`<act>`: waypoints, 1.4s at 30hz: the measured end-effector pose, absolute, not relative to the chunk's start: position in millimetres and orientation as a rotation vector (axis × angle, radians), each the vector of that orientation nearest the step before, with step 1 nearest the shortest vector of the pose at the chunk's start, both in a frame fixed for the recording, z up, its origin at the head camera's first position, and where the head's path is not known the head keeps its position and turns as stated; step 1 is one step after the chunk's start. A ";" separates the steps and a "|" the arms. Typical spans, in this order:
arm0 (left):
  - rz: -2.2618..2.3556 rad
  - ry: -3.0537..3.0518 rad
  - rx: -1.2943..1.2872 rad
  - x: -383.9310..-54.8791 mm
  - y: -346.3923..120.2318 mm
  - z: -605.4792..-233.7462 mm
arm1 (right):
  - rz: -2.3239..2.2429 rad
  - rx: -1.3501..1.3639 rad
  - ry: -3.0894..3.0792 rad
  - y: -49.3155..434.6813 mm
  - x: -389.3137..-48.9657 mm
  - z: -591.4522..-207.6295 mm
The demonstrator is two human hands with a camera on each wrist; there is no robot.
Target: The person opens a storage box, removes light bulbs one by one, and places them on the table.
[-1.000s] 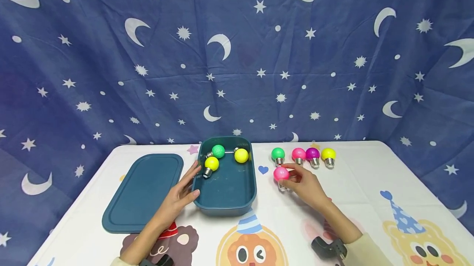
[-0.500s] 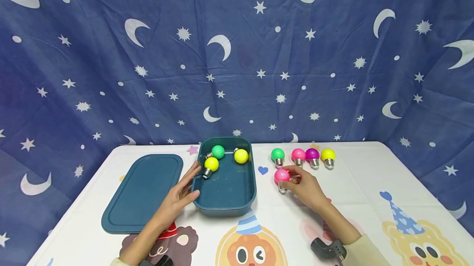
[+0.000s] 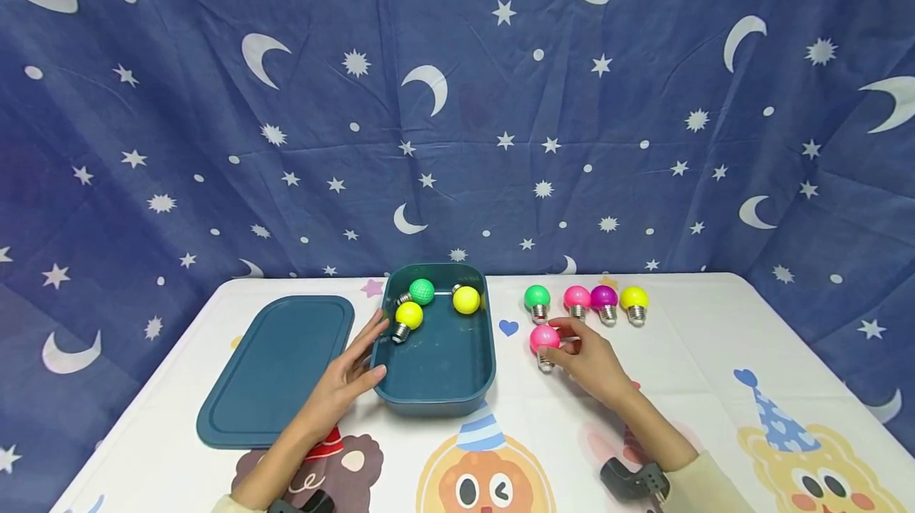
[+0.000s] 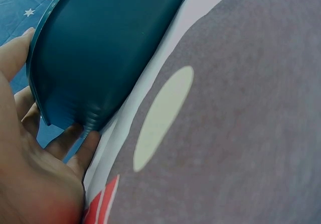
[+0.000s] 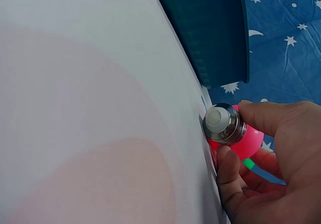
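My right hand (image 3: pixel 589 358) pinches a pink light bulb (image 3: pixel 545 338) between thumb and fingers, low over the table; whether it touches the cloth I cannot tell. In the right wrist view the silver screw base of this pink bulb (image 5: pixel 243 143) faces the camera. My left hand (image 3: pixel 346 382) rests against the left side of a dark teal box (image 3: pixel 432 402), fingers spread along its wall. The left wrist view shows that hand's thumb at the rim of the box (image 4: pixel 100 48) and fingertips low on its wall. Inside the box lie a green bulb (image 3: pixel 422 292) and two yellow bulbs (image 3: pixel 466 300).
Behind the right hand stands a row with a green bulb (image 3: pixel 537 298), a pink bulb (image 3: pixel 577 298), a purple bulb (image 3: pixel 604 298) and a yellow bulb (image 3: pixel 634 300). A flat teal lid (image 3: pixel 279 370) lies left of the box. A starry blue curtain (image 3: pixel 457 100) hangs behind the table.
The right hand and its pink bulb have shifted very slightly toward me over the first half second, then stayed put. The left hand and box have not moved.
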State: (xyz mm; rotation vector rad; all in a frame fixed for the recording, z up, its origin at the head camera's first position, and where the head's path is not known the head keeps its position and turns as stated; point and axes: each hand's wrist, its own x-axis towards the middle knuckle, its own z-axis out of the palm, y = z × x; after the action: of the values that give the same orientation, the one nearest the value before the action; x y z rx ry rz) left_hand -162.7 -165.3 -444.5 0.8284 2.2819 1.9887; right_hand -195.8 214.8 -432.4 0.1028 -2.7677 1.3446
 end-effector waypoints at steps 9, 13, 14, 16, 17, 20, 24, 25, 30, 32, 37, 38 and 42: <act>1.988 2.280 0.833 -162.5 -165.3 -443.5 | 1.353 0.107 -2.771 215.7 -195.3 -431.2; 1.991 2.278 0.834 -162.7 -165.6 -444.1 | 1.371 0.115 -2.761 216.3 -195.2 -431.4; 1.991 2.279 0.834 -162.9 -165.7 -444.5 | 1.373 0.116 -2.759 216.4 -195.2 -431.4; 1.992 2.279 0.834 -163.0 -165.8 -444.8 | 1.375 0.118 -2.754 216.3 -195.2 -431.6; 1.990 2.281 0.833 -163.2 -166.0 -445.1 | 1.369 0.117 -2.755 216.4 -195.3 -431.9; 1.988 2.285 0.832 -163.3 -165.9 -445.1 | 1.349 0.114 -2.762 216.2 -195.2 -432.2; 1.988 2.284 0.827 -163.0 -165.5 -444.1 | 1.311 0.112 -2.776 216.4 -195.9 -432.0; 1.988 2.284 0.827 -162.9 -165.6 -443.8 | 1.300 0.119 -2.774 216.8 -196.2 -431.9; 1.984 2.289 0.829 -162.8 -166.0 -443.6 | 1.290 0.192 -2.716 220.6 -197.0 -427.3; 1.979 2.295 0.830 -163.0 -166.2 -444.1 | 1.281 0.222 -2.689 221.5 -196.5 -423.2; 1.974 2.297 0.823 -163.3 -165.9 -444.1 | 1.226 0.290 -2.634 217.4 -194.4 -408.8; 1.977 2.293 0.823 -163.3 -165.8 -444.0 | 1.224 0.307 -2.624 214.9 -193.7 -405.3; 1.985 2.283 0.830 -163.0 -165.6 -443.8 | 1.267 0.370 -2.595 198.8 -189.2 -389.2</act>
State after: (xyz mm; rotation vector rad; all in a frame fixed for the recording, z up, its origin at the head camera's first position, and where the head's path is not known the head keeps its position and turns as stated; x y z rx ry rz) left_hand -163.0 -165.6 -443.8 0.8296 2.2831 1.9847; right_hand -189.2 198.8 -389.2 0.3701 -2.5948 1.2668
